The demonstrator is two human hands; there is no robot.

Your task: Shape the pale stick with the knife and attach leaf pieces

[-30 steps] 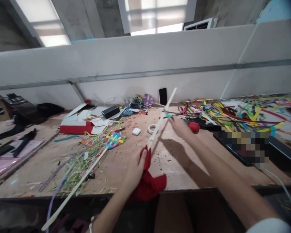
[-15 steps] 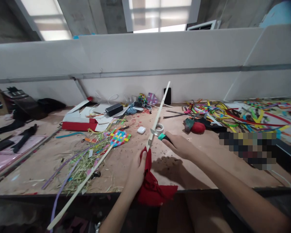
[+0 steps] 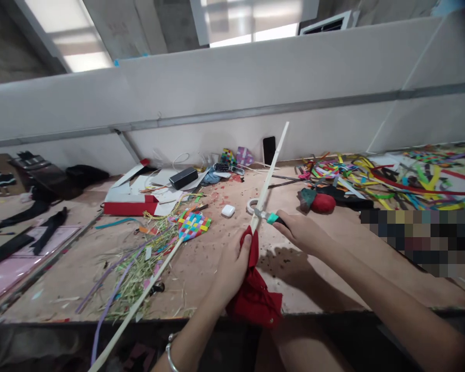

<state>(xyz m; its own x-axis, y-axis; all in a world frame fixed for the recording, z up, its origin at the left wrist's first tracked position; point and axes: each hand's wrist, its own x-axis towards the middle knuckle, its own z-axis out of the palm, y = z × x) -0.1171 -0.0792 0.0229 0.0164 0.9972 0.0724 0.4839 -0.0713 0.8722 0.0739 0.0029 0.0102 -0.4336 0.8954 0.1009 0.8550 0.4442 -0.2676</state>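
Passing straw-like scraps point(image 3: 139, 276) on the left, then a woven multicoloured piece point(image 3: 194, 226) on its pale stem point(image 3: 139, 300) just beside them. On past a small white case point(image 3: 228, 211) to the left hand point(image 3: 232, 263): curled firmly around red cloth point(image 3: 251, 292), clamping the lower end of a pale strip point(image 3: 272, 175) through the folds. Could slip or twist there, given a slack grip or sliding cloth. Slanting up and away above the table point(image 3: 197, 279), in front of a tape roll point(image 3: 249, 210), far end free; likely to flex under a hard push. Crossed low down, just beyond the cloth, by the blade point(image 3: 260, 213) of a knife; might skid or bite too deep from a steep angle or tough spot. Worse, could run back into cloth and hand, being so near! Over to the right hand point(image 3: 304, 232): closed round the dark handle point(image 3: 281, 222), with no telling how tightly. Then past a red bundle point(image 3: 323, 203) to loose coloured strips point(image 3: 333, 170), lying well apart.
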